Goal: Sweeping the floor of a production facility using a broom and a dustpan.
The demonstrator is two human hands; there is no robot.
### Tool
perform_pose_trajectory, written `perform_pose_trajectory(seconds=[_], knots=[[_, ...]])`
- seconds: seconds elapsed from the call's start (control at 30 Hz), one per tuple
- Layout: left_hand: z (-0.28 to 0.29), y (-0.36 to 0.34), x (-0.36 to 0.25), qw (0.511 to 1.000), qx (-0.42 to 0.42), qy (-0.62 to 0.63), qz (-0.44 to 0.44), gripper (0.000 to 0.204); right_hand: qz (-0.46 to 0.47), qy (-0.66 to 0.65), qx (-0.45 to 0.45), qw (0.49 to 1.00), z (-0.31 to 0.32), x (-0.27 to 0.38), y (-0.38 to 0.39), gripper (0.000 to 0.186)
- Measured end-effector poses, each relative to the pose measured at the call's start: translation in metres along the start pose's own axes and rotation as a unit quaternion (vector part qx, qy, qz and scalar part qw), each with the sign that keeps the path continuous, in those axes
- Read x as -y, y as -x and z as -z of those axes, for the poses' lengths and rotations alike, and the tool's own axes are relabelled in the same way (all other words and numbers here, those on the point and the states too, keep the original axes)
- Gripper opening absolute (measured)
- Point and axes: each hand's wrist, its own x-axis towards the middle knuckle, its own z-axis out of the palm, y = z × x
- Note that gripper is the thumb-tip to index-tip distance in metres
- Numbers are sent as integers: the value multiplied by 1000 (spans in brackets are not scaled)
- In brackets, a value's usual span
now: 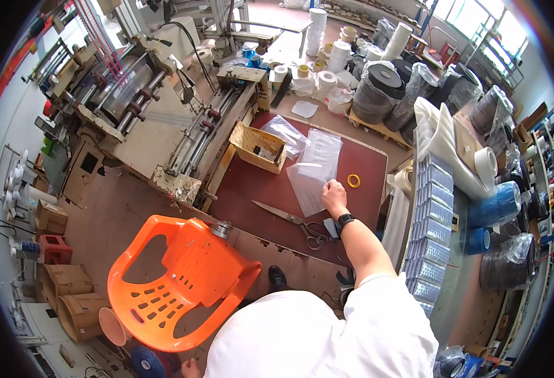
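Observation:
My right hand (334,197) reaches over a dark red tabletop (245,183), its fingers closed at the edge of a stack of clear plastic bags (311,179). More clear bags (287,137) lie behind, beside a wooden box (256,146) with small dark items inside. Large metal scissors (299,223) rest in front of the bags, blades pointing left. Near their handles is a small grey-blue object (331,228), partly behind my wrist. Yellow rubber bands (353,181) lie right of my hand. My left hand (190,368) hangs low at the bottom edge, mostly cut off, beside the orange chair.
An orange plastic chair (182,277) stands to my left. A roller machine (132,94) adjoins the table's left side. On the right, stacked silvery packs (429,233) line a bench. Wrapped rolls (381,88) crowd the back; cardboard boxes (72,280) sit at the far left.

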Motion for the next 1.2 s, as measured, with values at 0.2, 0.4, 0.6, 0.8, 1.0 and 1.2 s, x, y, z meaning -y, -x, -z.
perform_pose_trajectory(seconds=[0.2,0.4,0.6,0.8,1.0,1.2], knots=[[-18,12,-7,995,-56,-84,-22,37,-53,-75,-78,993,10,11,-41,24],[-19,21,-19,991,-68,-111,-36,33,-105,-77,-190,973,7,56,-51,30],[-16,31,-8,958,-6,-256,-131,33,48,-228,-1,973,-30,147,-28,45],[-27,11,10,995,-93,18,-6,36,-73,-186,132,971,-31,188,-47,43],[10,5,15,793,38,-492,-356,37,-7,-189,139,972,-6,183,-42,37],[-15,20,-36,978,-51,-191,-65,35,70,-122,132,981,20,135,-52,34]])
